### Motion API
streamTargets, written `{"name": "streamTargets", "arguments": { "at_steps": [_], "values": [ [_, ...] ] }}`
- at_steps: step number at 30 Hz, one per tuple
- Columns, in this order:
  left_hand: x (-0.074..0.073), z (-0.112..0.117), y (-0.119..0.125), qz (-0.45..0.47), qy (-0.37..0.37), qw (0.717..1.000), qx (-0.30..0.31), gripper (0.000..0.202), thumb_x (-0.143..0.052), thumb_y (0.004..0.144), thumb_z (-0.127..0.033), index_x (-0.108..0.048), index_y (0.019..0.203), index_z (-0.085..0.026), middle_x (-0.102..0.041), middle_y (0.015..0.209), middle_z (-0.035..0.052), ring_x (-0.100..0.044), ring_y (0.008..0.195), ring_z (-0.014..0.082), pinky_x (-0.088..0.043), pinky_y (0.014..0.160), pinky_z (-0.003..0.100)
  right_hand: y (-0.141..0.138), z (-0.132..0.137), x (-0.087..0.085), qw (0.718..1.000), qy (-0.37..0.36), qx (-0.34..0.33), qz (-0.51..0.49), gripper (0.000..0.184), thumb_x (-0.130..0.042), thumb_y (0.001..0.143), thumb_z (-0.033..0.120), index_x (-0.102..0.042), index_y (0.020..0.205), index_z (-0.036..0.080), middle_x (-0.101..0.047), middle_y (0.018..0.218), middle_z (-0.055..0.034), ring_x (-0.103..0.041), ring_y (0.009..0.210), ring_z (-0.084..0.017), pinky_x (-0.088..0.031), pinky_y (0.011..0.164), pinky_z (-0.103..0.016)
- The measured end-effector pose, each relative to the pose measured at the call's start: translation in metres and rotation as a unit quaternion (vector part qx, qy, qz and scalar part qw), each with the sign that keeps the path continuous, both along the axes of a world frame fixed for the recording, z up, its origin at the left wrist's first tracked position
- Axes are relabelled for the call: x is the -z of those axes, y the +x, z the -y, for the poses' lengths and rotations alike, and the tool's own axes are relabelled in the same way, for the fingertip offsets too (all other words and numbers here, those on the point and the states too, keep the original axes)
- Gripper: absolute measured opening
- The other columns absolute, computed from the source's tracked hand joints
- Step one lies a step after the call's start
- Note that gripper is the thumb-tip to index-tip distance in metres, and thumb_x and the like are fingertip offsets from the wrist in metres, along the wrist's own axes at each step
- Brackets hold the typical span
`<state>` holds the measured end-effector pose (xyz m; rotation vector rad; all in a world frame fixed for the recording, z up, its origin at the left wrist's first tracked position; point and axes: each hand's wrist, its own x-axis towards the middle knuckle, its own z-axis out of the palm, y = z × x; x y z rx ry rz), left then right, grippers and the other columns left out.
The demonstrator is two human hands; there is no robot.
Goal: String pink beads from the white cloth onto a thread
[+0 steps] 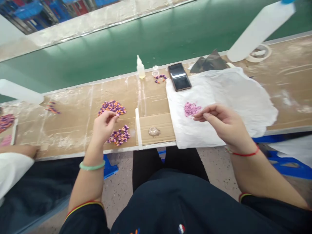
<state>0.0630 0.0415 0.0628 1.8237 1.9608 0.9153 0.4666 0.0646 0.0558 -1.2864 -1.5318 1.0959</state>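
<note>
Navy sleeves (83, 217) are extending; the right hand (225, 125) is pinching narrowly over a crumpled white plastic sheet (243, 97), the left hand (103, 127) narrowly curling beside purple-orange granules (112, 108) left of it.

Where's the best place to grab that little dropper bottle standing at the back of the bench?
Wrap your fingers around the wider lower body of the plastic dropper bottle, coming from the near side or its left. It stands upright and tapers to a thin nozzle that offers little to hold, and the small clear cup sits close on its right.
</note>
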Motion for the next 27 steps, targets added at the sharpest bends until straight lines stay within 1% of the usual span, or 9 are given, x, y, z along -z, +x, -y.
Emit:
{"name": "streamTargets", "arguments": {
  "at_steps": [2, 4, 6, 8, 11, 16, 21, 24, 27],
  "values": [
    [-0.008, 0.014, 0.01, 0.097, -0.015, 0.995, -0.012, 0.011, -0.066, 0.082, -0.029, -0.066, 0.081, -0.018, -0.065, 0.069, 0.0015, -0.061, 0.063, 0.0158, -0.051, 0.064, 0.029, 0.009, -0.01, 0.011, 0.996, 0.056, 0.009, 0.075, 0.009, -0.061, 0.088, 0.029, -0.066, 0.085, 0.023, -0.071, 0.084, -0.0046, -0.068, 0.08, -0.023, -0.057, 0.075, -0.039],
    [-0.011, 0.028, 0.02, 0.192, -0.031, 0.981, -0.021, 0.014, -0.072, 0.078, -0.031, -0.068, 0.082, -0.018, -0.067, 0.07, 0.0021, -0.061, 0.061, 0.0139, -0.05, 0.06, 0.025, 0.017, -0.018, 0.023, 0.977, 0.118, -0.005, 0.178, 0.008, -0.06, 0.087, 0.025, -0.067, 0.083, 0.022, -0.068, 0.084, -0.0058, -0.065, 0.08, -0.024, -0.054, 0.073, -0.04],
    [-0.011, 0.041, 0.032, 0.29, -0.049, 0.955, -0.03, 0.02, -0.078, 0.074, -0.034, -0.07, 0.083, -0.018, -0.068, 0.07, 0.0021, -0.059, 0.058, 0.0122, -0.048, 0.054, 0.023, 0.022, -0.023, 0.033, 0.953, 0.161, -0.036, 0.254, 0.011, -0.058, 0.086, 0.02, -0.068, 0.082, 0.021, -0.067, 0.085, -0.0072, -0.062, 0.083, -0.026, -0.051, 0.077, -0.042],
    [-0.008, 0.052, 0.047, 0.376, -0.072, 0.923, -0.03, 0.027, -0.083, 0.069, -0.038, -0.071, 0.08, -0.017, -0.067, 0.067, 0.0018, -0.055, 0.052, 0.0104, -0.045, 0.048, 0.021, 0.023, -0.026, 0.041, 0.934, 0.184, -0.065, 0.298, 0.013, -0.057, 0.085, 0.015, -0.068, 0.082, 0.021, -0.066, 0.085, -0.0077, -0.06, 0.086, -0.027, -0.049, 0.082, -0.044],
    [-0.002, 0.065, 0.069, 0.455, -0.111, 0.884, -0.002, 0.032, -0.089, 0.064, -0.041, -0.07, 0.073, -0.016, -0.065, 0.063, 0.0018, -0.05, 0.047, 0.0082, -0.039, 0.042, 0.019, 0.019, -0.026, 0.048, 0.916, 0.203, -0.087, 0.336, 0.013, -0.058, 0.083, 0.011, -0.066, 0.08, 0.02, -0.066, 0.084, -0.0077, -0.056, 0.084, -0.027, -0.047, 0.082, -0.043],
    [0.009, 0.08, 0.096, 0.504, -0.153, 0.849, 0.032, 0.034, -0.088, 0.067, -0.044, -0.069, 0.071, -0.015, -0.064, 0.062, 0.0023, -0.048, 0.046, 0.0071, -0.037, 0.042, 0.018, 0.015, -0.03, 0.05, 0.904, 0.203, -0.106, 0.362, 0.012, -0.061, 0.083, 0.011, -0.062, 0.076, 0.02, -0.066, 0.083, -0.0076, -0.054, 0.083, -0.026, -0.046, 0.083, -0.042],
    [0.022, 0.088, 0.106, 0.507, -0.188, 0.84, 0.04, 0.037, -0.085, 0.069, -0.049, -0.07, 0.072, -0.015, -0.065, 0.062, 0.003, -0.049, 0.049, 0.0081, -0.037, 0.044, 0.018, 0.014, -0.036, 0.048, 0.889, 0.213, -0.133, 0.383, 0.011, -0.061, 0.085, 0.012, -0.063, 0.076, 0.019, -0.067, 0.082, -0.0084, -0.054, 0.083, -0.027, -0.046, 0.084, -0.041],
    [0.026, 0.092, 0.109, 0.49, -0.208, 0.845, 0.048, 0.038, -0.083, 0.072, -0.05, -0.07, 0.073, -0.015, -0.066, 0.064, 0.0036, -0.05, 0.05, 0.0084, -0.038, 0.046, 0.019, 0.012, -0.039, 0.045, 0.865, 0.233, -0.162, 0.413, 0.013, -0.058, 0.087, 0.015, -0.063, 0.076, 0.019, -0.067, 0.081, -0.0095, -0.053, 0.082, -0.027, -0.046, 0.082, -0.041],
    [0.025, 0.095, 0.112, 0.488, -0.216, 0.844, 0.055, 0.038, -0.082, 0.072, -0.051, -0.07, 0.073, -0.015, -0.066, 0.065, 0.0033, -0.049, 0.051, 0.0083, -0.04, 0.048, 0.021, 0.009, -0.04, 0.046, 0.828, 0.261, -0.181, 0.462, 0.018, -0.053, 0.09, 0.017, -0.061, 0.074, 0.018, -0.065, 0.079, -0.0106, -0.052, 0.079, -0.027, -0.045, 0.078, -0.04]
  ]
}}
